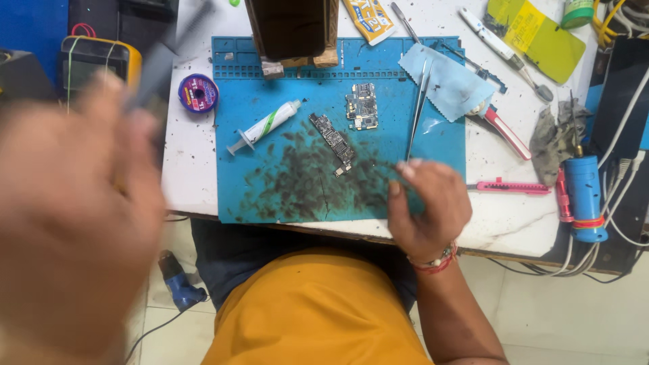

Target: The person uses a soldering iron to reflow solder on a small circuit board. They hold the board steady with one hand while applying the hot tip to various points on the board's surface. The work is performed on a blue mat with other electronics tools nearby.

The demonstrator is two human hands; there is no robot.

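Fingers of the right hand (426,209) are pinched together on the butt end of the long steel tweezers (418,111) at the near edge of the blue silicone work mat (270,101). The tweezers run away from that hand towards the mat's far right corner, their tips lying by a pale blue cleaning cloth (449,81). The left hand (67,223) is raised close to the camera over the tabletop's left edge and is badly blurred; it seems closed around a dark, thin tool (159,64), but I cannot tell the grip for sure.

Just left of the right hand, on the dark-smeared middle of the mat, lies the narrow dark circuit board (332,142), with a smaller squarish circuit board (363,106) beyond it and a white syringe with a green band (265,126) to its left. For clean work, I judge the tweezers want a steady pinch nearer their middle, wrist resting on the mat, touching the board only at its edges.
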